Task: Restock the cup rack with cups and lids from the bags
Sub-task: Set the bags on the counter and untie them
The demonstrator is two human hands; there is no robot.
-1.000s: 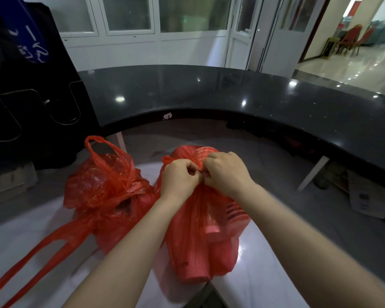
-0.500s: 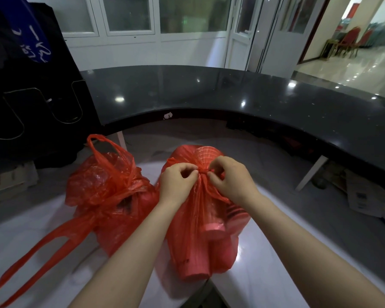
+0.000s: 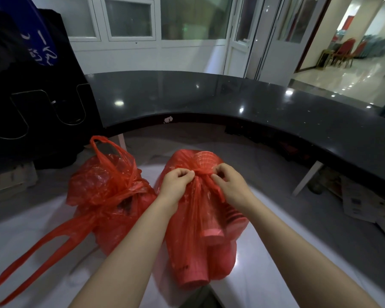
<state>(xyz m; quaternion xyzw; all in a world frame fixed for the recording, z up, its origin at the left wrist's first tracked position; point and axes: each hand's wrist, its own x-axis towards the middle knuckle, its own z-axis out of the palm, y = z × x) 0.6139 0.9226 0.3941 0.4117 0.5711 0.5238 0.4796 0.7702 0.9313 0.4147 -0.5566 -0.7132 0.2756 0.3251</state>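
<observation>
Here, a red translucent plastic bag (image 3: 187, 218) stuffed with stacks of red ribbed plastic cups (image 3: 192, 272) sits on the glossy white surface (image 3: 265, 274). Its mouth is tied into a tight knot (image 3: 200, 173) at the end of the bag farthest from the person. The cup stacks run lengthwise from that knot back toward the person, so the bag's long axis points away from the body.

The left hand (image 3: 178, 182) pinches the twisted film on the left side of the knot, and the right hand (image 3: 229, 184) pinches a loose tail on the right side. Each grip is narrow, fingertips closed on plastic. The knot lies directly between them, so neither hand is clearly nearer. Judging by this, loosening it calls for pulling sideways, across the bag's axis.

Just left of the knotted bag and touching it sits a second crumpled red plastic bag (image 3: 111, 196).
</observation>
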